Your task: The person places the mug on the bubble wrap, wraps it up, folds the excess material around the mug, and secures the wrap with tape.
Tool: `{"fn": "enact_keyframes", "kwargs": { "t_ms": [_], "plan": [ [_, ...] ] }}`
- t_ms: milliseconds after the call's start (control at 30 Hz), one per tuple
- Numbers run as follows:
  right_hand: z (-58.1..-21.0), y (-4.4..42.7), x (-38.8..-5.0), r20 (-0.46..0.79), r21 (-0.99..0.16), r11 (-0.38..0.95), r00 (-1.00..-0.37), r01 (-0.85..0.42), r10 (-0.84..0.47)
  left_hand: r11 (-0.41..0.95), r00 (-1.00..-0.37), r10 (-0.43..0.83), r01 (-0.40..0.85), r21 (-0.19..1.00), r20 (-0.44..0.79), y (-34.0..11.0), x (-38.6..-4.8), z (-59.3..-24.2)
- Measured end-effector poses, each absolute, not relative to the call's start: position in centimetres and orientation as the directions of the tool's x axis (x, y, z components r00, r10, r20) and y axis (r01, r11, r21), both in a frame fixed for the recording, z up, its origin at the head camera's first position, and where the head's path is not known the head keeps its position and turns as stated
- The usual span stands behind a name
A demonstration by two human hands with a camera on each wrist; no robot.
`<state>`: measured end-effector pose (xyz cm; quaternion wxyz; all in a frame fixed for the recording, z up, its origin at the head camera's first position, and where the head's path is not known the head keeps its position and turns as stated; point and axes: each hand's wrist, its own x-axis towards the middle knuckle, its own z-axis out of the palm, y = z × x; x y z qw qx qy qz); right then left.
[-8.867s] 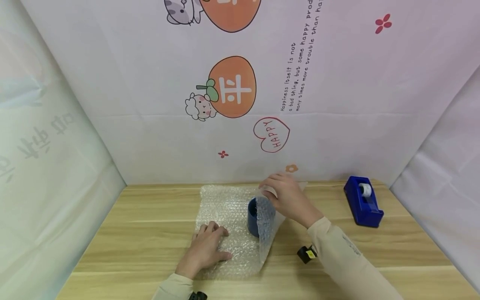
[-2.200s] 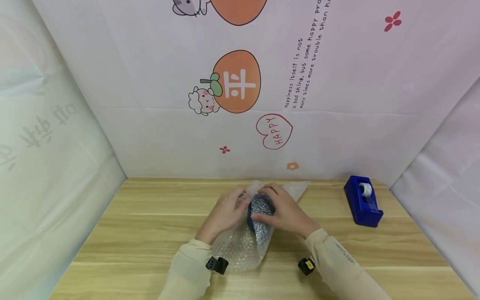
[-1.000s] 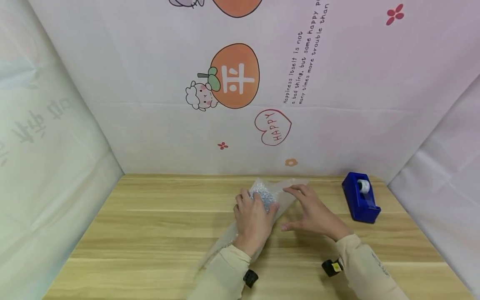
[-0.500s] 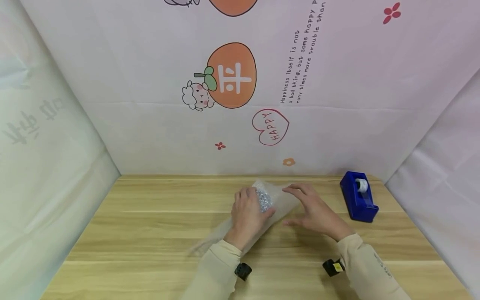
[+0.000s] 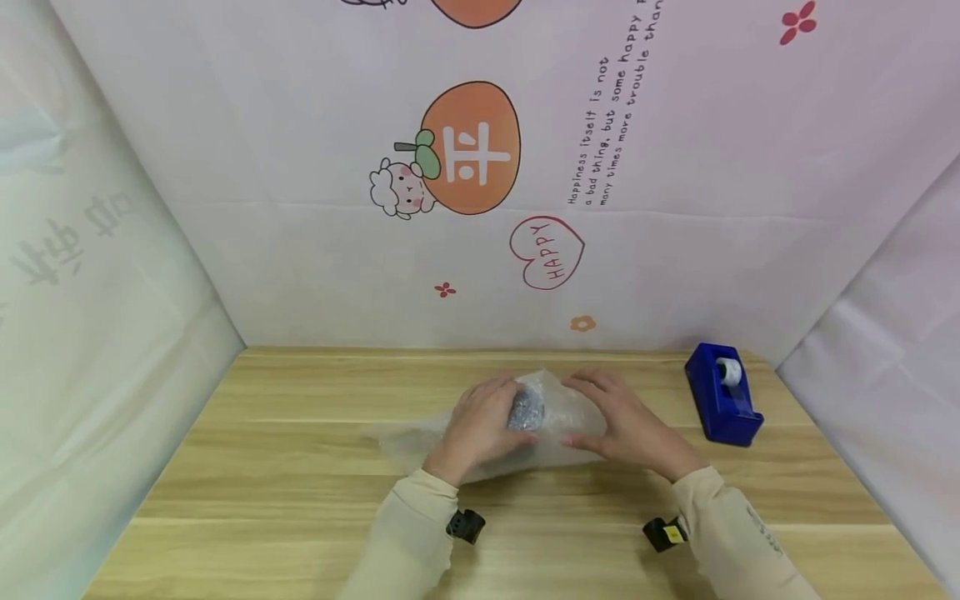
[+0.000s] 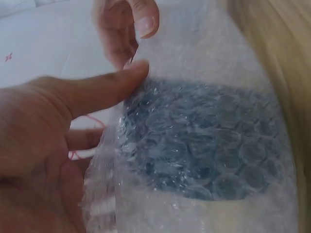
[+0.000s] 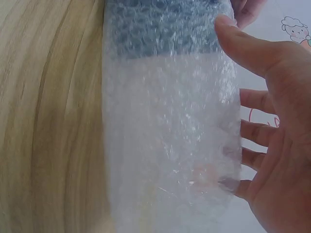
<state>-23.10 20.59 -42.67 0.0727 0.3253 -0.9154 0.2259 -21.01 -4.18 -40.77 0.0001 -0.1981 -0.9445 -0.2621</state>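
Observation:
A blue cup (image 6: 194, 141) lies inside bubble wrap (image 5: 562, 417), showing through the layers in both wrist views. My left hand (image 5: 480, 425) grips the wrapped cup from its left side, the thumb lying on the near face. Around the wrap's right end curve the thumb and fingers of my right hand (image 5: 626, 425). In the right wrist view that thumb touches the wrap beside the cup, and the fingers (image 7: 255, 131) reach behind the wrap. A loose tail of wrap stretches out left under my left forearm. The cup's opening is hidden.
A blue tape dispenser (image 5: 723, 396) with a white roll stands at the back right of the wooden table (image 5: 300, 500). A printed white cloth (image 5: 337, 275) rises behind the table's far edge. Further cloth hangs at both sides.
The bubble wrap, spread flat under the cup at first, now goes round it. Since half a second ago the bundle has turned to lie more crosswise, its right end coming between my right thumb and fingers.

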Motion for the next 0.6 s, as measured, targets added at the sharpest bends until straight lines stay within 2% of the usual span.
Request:
{"fn": "enact_keyframes", "kwargs": {
  "t_ms": [300, 600],
  "plan": [
    [-42.9, 19.8, -23.0, 0.166, -0.467, 0.712, -0.843, -0.524, -0.511, 0.76, -0.862, 0.504, 0.475, 0.444, 0.058, -5.4, -21.7, -40.6],
    [-43.3, 19.6, -24.1, 0.12, -0.612, 0.625, -0.838, -0.485, -0.532, 0.745, -0.873, 0.484, 0.445, 0.497, 0.058, -5.6, -21.9, -41.1]
  ]
}}
